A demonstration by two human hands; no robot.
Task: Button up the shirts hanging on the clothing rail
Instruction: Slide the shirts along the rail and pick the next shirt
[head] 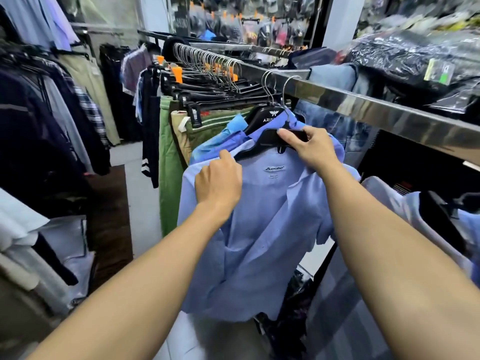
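A light blue shirt hangs open on a black hanger hooked over the shiny metal clothing rail. Its inside neck label faces me. My left hand grips the shirt's left collar and shoulder fabric. My right hand is closed on the hanger's right arm and the collar there. Behind it hangs a darker blue shirt on a second black hanger with white lettering.
Further along the rail hang green and khaki trousers on several clip hangers with orange tabs. Dark jackets and shirts fill a rack on the left. Bagged clothes lie stacked above the rail at right. Jeans hang behind.
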